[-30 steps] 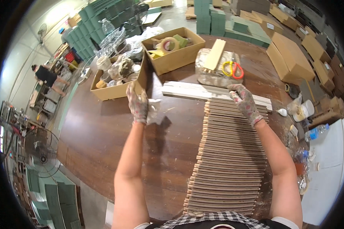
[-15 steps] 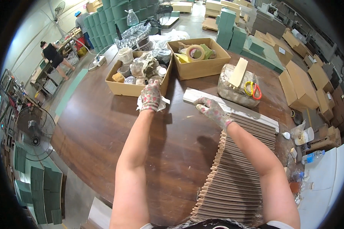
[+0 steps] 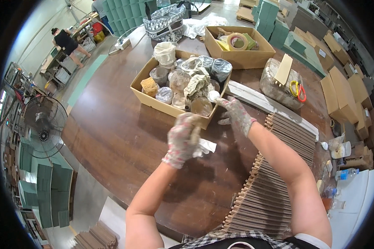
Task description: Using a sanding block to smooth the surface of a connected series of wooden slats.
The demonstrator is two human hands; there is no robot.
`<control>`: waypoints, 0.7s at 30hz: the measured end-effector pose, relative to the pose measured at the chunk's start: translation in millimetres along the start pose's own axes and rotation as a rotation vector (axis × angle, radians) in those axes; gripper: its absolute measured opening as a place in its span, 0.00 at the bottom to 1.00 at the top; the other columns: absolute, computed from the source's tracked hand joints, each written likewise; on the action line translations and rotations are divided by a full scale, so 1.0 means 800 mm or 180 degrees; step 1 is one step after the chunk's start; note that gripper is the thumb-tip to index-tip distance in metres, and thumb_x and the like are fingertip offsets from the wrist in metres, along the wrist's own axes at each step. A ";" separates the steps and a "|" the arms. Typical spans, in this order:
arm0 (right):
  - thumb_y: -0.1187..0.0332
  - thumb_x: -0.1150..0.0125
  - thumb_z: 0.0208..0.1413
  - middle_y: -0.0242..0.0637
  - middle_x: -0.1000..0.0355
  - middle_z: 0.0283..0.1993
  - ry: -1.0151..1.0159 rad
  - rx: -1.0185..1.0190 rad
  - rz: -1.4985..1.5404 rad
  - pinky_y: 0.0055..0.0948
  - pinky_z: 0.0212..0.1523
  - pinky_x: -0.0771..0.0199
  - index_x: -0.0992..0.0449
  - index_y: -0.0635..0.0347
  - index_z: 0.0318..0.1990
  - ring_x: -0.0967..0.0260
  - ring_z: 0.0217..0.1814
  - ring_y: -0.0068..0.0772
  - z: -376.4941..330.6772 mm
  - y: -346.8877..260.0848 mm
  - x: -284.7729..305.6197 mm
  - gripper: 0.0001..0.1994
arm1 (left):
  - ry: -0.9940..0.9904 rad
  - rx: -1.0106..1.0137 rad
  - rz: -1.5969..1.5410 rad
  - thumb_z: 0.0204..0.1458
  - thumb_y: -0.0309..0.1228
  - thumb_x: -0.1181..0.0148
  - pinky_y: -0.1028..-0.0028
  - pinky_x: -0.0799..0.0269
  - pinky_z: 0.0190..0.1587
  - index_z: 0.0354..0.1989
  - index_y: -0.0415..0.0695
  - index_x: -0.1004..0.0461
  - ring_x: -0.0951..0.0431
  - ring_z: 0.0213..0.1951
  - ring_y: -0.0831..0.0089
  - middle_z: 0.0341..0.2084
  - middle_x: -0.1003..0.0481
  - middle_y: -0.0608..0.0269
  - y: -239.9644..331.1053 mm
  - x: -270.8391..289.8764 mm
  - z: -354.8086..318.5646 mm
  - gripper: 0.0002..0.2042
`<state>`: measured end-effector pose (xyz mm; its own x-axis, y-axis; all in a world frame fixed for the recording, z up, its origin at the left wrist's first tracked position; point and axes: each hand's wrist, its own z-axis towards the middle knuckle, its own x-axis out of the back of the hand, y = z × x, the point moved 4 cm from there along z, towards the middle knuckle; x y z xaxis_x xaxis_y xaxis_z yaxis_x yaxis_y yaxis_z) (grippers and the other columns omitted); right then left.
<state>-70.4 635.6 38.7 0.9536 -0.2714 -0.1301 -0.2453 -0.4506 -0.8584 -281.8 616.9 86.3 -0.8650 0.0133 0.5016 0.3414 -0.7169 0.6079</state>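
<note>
My left hand, in a patterned glove, is over the table just in front of a cardboard box; motion blurs its curled fingers, and I cannot make out anything in them. Next to it lies a crumpled white tissue. My right hand, gloved alike, is open with thumb and fingers apart at the box's right corner, close to a small white lid. Inside the box are several tubs and jars, a yellow sponge and a crumpled cloth.
Narrow brown slats lie in rows under my right forearm. Behind them are a long pale board and a wrapped block bearing scissors. Another box holds tape. A fan stands left; a person works beyond.
My left hand has drawn back from the front of the box toward me. My right hand has come nearer the box's right corner. The view has shifted, so the boxes appear closer.
</note>
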 end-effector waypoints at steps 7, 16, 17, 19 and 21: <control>0.62 0.34 0.52 0.51 0.39 0.60 -0.0049 -0.0315 -0.0060 0.60 0.43 0.25 0.47 0.63 0.60 0.33 0.56 0.48 0.019 0.031 -0.051 0.34 | 0.0248 0.3554 -0.2227 0.62 0.41 0.46 0.75 0.25 0.35 0.50 0.38 0.28 0.24 0.32 0.75 0.34 0.24 0.63 -0.134 0.029 -0.042 0.18; 0.71 0.44 0.57 0.44 0.25 0.42 -0.0099 0.0287 0.0477 0.50 0.26 0.18 0.25 0.65 0.43 0.23 0.36 0.41 -0.009 0.012 -0.026 0.10 | -0.0045 0.3954 -0.7350 0.66 0.44 0.56 0.62 0.29 0.54 0.60 0.33 0.38 0.27 0.50 0.59 0.51 0.28 0.48 -0.232 -0.028 -0.072 0.25; 0.71 0.44 0.58 0.44 0.25 0.44 -0.0122 0.0209 0.0329 0.49 0.24 0.17 0.25 0.66 0.43 0.22 0.38 0.40 -0.015 0.012 -0.019 0.09 | -0.0009 0.3839 -0.6158 0.66 0.41 0.56 0.63 0.25 0.49 0.60 0.34 0.36 0.24 0.45 0.60 0.49 0.26 0.50 -0.243 -0.026 -0.078 0.23; 0.70 0.43 0.58 0.45 0.26 0.46 -0.0337 0.0244 0.0219 0.51 0.25 0.17 0.27 0.67 0.45 0.22 0.40 0.40 -0.025 0.011 -0.009 0.11 | -0.0279 0.3706 -0.5955 0.66 0.39 0.54 0.67 0.23 0.41 0.56 0.38 0.33 0.23 0.37 0.64 0.42 0.25 0.55 -0.239 -0.028 -0.089 0.19; 0.68 0.41 0.57 0.47 0.27 0.46 -0.0359 0.0316 0.0416 0.48 0.25 0.15 0.30 0.69 0.47 0.23 0.41 0.39 -0.032 0.013 0.003 0.15 | -0.0054 0.3728 -0.6345 0.65 0.40 0.52 0.70 0.24 0.36 0.51 0.44 0.30 0.25 0.32 0.69 0.35 0.26 0.61 -0.228 -0.027 -0.103 0.15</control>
<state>-75.4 608.8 42.4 0.9297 -0.2227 -0.2935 -0.3552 -0.3301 -0.8746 -355.9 690.1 -85.8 -0.2742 -0.0489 -0.9604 -0.6339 0.7602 0.1422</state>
